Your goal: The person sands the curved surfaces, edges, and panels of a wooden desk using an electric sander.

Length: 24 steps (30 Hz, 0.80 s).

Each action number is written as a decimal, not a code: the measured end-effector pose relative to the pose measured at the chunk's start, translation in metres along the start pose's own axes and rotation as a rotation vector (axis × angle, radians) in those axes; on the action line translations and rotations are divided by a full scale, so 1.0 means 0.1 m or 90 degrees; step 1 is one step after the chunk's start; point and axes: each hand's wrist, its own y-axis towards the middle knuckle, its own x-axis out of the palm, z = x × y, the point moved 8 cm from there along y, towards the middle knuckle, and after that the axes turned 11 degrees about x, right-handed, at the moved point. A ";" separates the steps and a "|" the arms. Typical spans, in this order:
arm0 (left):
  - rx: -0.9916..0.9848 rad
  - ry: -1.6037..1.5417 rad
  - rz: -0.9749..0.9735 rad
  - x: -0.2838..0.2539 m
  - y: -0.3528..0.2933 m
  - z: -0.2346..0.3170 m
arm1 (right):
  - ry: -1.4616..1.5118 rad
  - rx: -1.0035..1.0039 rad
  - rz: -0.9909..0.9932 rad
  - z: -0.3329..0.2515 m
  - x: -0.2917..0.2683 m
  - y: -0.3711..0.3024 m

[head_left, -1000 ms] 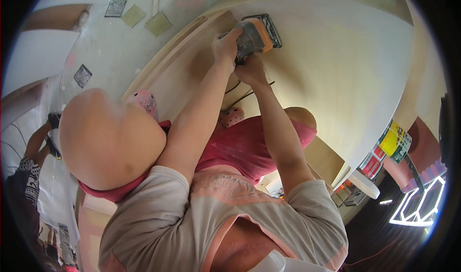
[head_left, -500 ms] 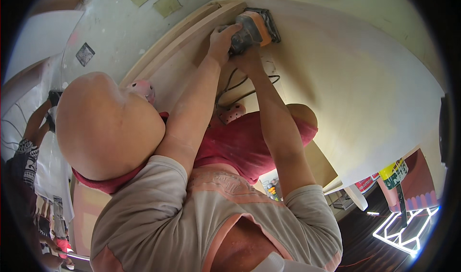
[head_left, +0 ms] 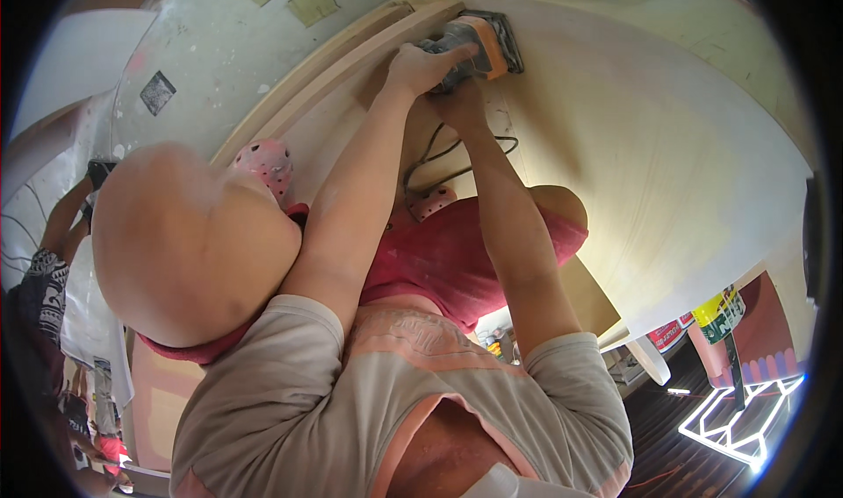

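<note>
An orange and dark grey electric sander rests with its square pad against the pale curved panel, beside a wooden strip at its far edge. My left hand is closed over the sander's body from the left, fingers stretched across its top. Below it, my right hand is wrapped round the rear end of the tool; its fingers are mostly hidden. A black cord loops down from the sander between my forearms.
Wooden strips run along the panel's edge. Square abrasive pads lie on the dusty floor at the left. My pink clogs and bent knees are close below the arms. Another person's legs show at the far left. White lights glow at the lower right.
The sander and both my hands have shifted slightly to the right along the panel. My left fingers reach further across the tool. My left knee has swung a little to the left.
</note>
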 end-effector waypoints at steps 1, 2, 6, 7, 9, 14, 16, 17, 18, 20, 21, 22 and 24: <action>0.034 0.048 -0.018 0.01 -0.01 0.07 | -0.027 0.038 0.000 0.08 0.00 0.01; 0.036 0.046 -0.019 -0.01 -0.02 0.11 | -0.030 0.038 0.003 0.11 -0.01 0.02; -0.018 -0.039 -0.133 0.12 -0.06 0.12 | -0.084 0.053 0.023 0.21 -0.03 0.05; -0.031 -0.069 -0.146 0.11 -0.08 0.10 | -0.093 0.064 0.027 0.17 -0.01 0.03; -0.028 -0.077 -0.094 0.11 -0.01 -0.05 | -0.087 0.062 0.032 0.08 0.02 -0.01; -0.026 -0.107 -0.061 0.18 -0.08 0.02 | -0.076 0.057 0.076 0.15 -0.09 -0.02; -0.010 -0.087 0.027 0.09 -0.12 0.08 | -0.104 0.075 0.041 0.18 -0.08 0.00; -0.007 -0.086 0.027 0.07 -0.12 0.10 | -0.103 0.074 0.042 0.15 -0.09 0.00; -0.002 -0.120 -0.002 0.07 -0.10 0.12 | -0.109 0.084 0.052 0.13 -0.11 0.00; 0.002 -0.151 -0.023 0.03 -0.08 0.10 | -0.110 0.089 0.057 -0.05 -0.14 -0.04; -0.003 -0.149 -0.017 -0.01 -0.08 0.07 | -0.126 0.136 0.027 -0.11 -0.11 -0.06; -0.001 -0.149 -0.018 -0.01 -0.06 0.10 | -0.143 0.184 0.006 -0.12 -0.15 -0.07; 0.036 -0.130 -0.022 0.00 0.00 0.12 | -0.132 0.121 0.035 -0.02 -0.11 0.00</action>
